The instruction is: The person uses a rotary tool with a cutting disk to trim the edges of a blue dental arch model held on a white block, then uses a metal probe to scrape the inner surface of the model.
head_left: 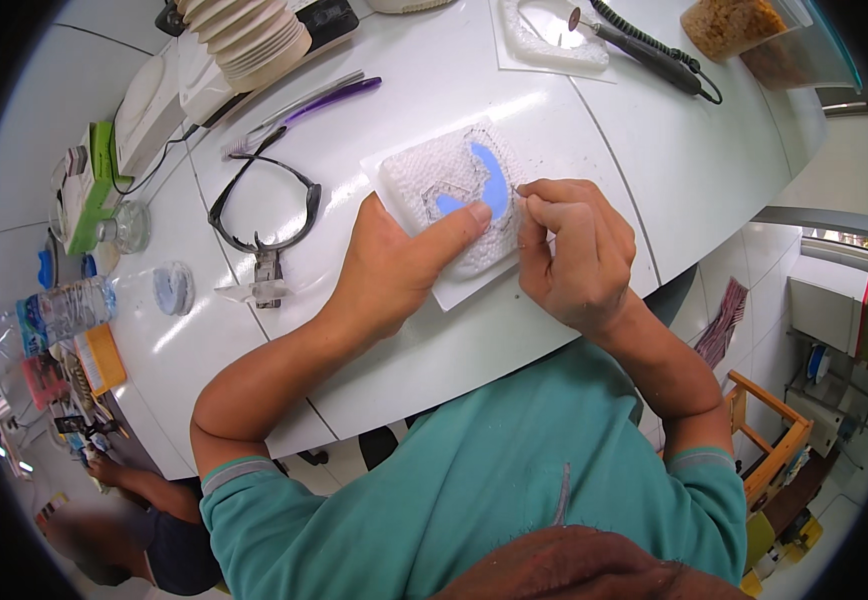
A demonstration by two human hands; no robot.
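Note:
A white block with a pebbly, bumpy surface (419, 165) rests on a flat white base plate (464, 293) in front of me. A curved blue piece (495, 180) is set into its top. My left hand (394, 265) grips the block's near left side, its thumb pressed on the lower end of the blue piece. At the block's right edge, my right hand (579, 245) is closed in a pinch. A tiny dark tip shows at its fingertips, too small to name, close to the blue piece's right side.
Left of the block lie black-framed glasses with a magnifier attachment (266, 275) and a purple-handled brush (339, 95). A ribbed beige hose (244, 35), a corded rotary handpiece (644, 58) and a tub of brown granules (739, 30) stand farther back. Another person (169, 535) sits at lower left.

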